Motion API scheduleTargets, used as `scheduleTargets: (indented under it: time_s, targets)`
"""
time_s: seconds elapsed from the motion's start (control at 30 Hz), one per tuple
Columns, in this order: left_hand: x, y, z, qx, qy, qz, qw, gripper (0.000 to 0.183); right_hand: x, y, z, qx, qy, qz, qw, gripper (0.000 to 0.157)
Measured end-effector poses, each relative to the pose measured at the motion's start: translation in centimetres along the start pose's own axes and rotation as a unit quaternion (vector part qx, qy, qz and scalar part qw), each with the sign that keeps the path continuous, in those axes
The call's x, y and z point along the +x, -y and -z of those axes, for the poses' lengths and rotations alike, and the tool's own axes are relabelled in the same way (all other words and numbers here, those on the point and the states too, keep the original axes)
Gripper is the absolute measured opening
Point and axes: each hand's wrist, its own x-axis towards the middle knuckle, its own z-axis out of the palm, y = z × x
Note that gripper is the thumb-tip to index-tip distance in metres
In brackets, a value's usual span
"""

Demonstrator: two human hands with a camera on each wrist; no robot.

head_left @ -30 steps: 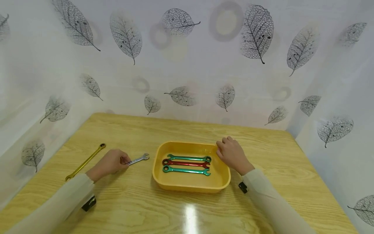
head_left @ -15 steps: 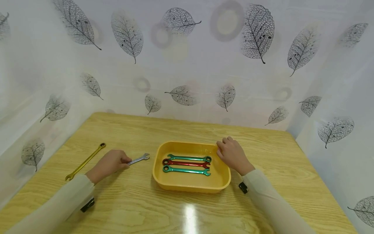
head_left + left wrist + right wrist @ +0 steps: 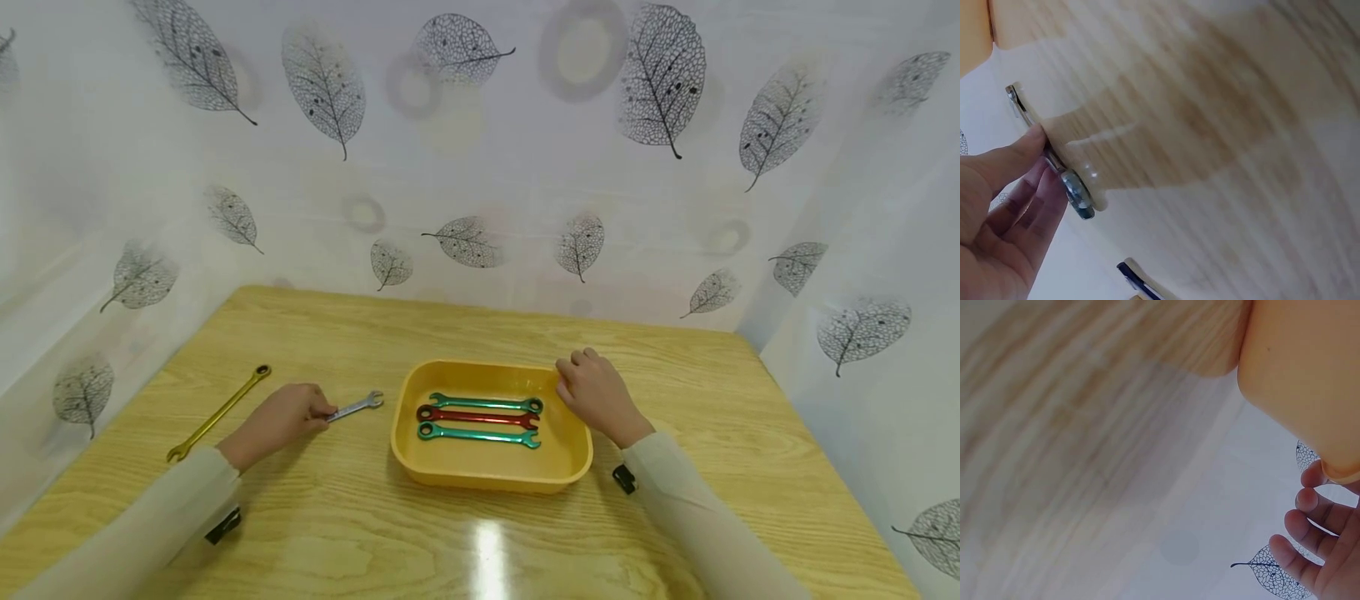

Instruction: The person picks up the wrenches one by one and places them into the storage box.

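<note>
My left hand (image 3: 281,421) pinches a silver combination wrench (image 3: 357,407) between thumb and fingers, left of the yellow plastic tray. In the left wrist view the silver wrench (image 3: 1075,192) shows its ring end past the fingertips, close to the tabletop. My right hand (image 3: 597,398) holds the far right corner of the yellow tray (image 3: 491,482); in the right wrist view a finger touches the rim, the other fingers are bent and the thumb is hidden. Inside the tray lie a green wrench (image 3: 483,405), a red wrench (image 3: 480,417) and a teal wrench (image 3: 480,435), roughly parallel.
A gold wrench (image 3: 217,415) lies slantwise on the wooden table (image 3: 360,533), left of my left hand. White sheeting (image 3: 480,183) printed with leaves stands behind the table and at both sides.
The fingers and thumb of my left hand have closed on the silver wrench, which stays nearly in place. My right hand and the tray have not visibly moved.
</note>
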Motion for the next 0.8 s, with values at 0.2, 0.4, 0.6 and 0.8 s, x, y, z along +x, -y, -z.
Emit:
scheduleTargets:
  time_s: [0.2, 0.4, 0.6, 0.8]
  targets:
    - [-0.06, 0.16, 0.01, 0.009, -0.009, -0.005, 0.9999, 0.019, 0.08, -0.04, 0.15, 0.005, -0.003, -0.001, 1.000, 0.010]
    - [-0.06, 0.38, 0.11, -0.043, 0.001, 0.015, 0.9990, 0.015, 0.07, -0.04, 0.18, 0.006, -0.001, 0.000, 1.000, 0.010]
    - [0.11, 0.51, 0.20, -0.083, 0.011, 0.021, 0.9963, 0.011, 0.10, 0.08, 0.42, 0.010, -0.004, 0.001, 1.000, 0.009]
    - [0.34, 0.42, 0.19, -0.084, 0.012, 0.014, 0.9963, 0.009, 0.03, 0.06, 0.24, 0.010, -0.002, -0.001, 1.000, 0.010]
